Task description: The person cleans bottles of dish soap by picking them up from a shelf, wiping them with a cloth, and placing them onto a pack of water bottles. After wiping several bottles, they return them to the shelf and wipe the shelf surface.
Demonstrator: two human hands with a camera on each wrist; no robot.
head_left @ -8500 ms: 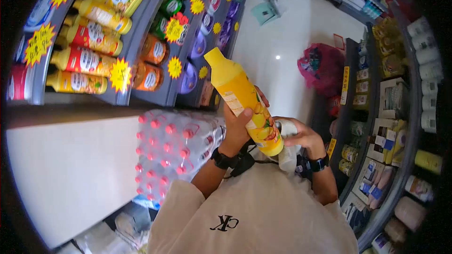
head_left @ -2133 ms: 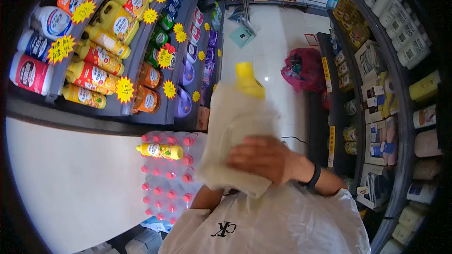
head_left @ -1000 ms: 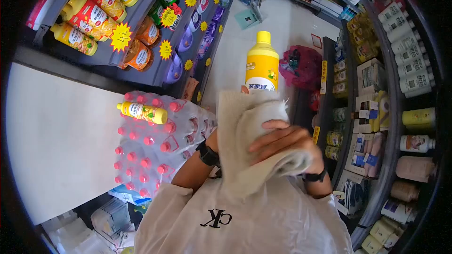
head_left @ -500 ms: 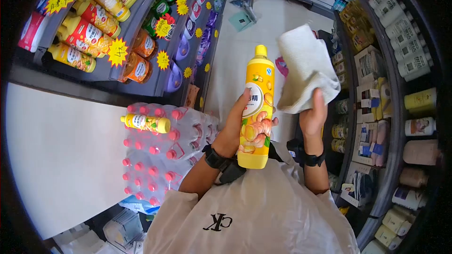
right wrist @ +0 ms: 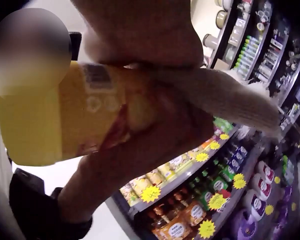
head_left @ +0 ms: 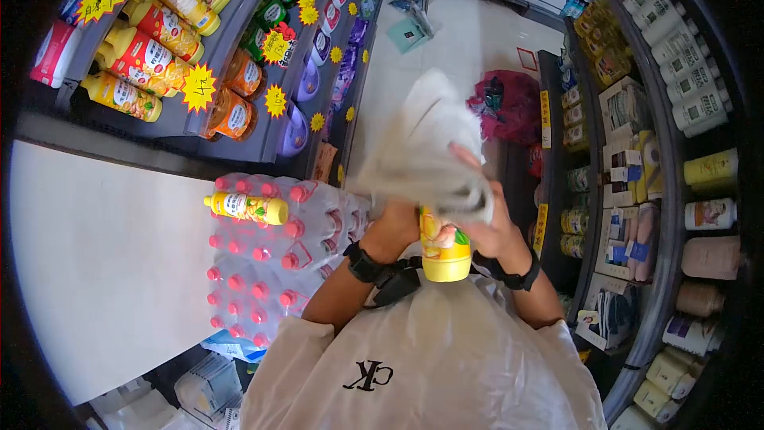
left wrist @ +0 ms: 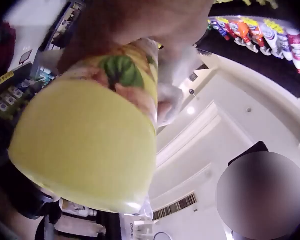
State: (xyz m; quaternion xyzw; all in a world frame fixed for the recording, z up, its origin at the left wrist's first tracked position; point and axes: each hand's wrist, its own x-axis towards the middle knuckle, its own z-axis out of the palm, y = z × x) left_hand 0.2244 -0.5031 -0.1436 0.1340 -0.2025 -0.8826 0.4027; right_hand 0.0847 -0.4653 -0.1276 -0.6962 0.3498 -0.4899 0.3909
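My left hand [head_left: 398, 229] grips a yellow dish soap bottle [head_left: 446, 261] in front of the chest, its base toward me. A whitish cloth [head_left: 430, 143], blurred by motion, covers the upper part of this bottle in the head view. My right hand [head_left: 495, 219] holds the cloth against it. Up close in the left wrist view, the bottle [left wrist: 90, 145] shows its plain yellow base and a printed leaf. On the right wrist side, a barcode shows on the bottle [right wrist: 32, 125], and the cloth [right wrist: 230, 97] sticks out past the fingers. The bottle's cap is hidden.
A smaller yellow bottle [head_left: 247, 209] lies on a shrink-wrapped pack of pink-capped bottles [head_left: 259, 291] at left. Beside the pack is a white tabletop [head_left: 103, 271]. Shelves of detergents [head_left: 151, 60] rise at left, stocked shelves [head_left: 629, 191] at right. A pink bag [head_left: 505, 107] sits on the floor.
Half a second ago the cloth was off to the right and the bottle's front was visible; now the cloth is over it. The smaller bottle appeared on the pack between 8.5 and 2.1 seconds ago.
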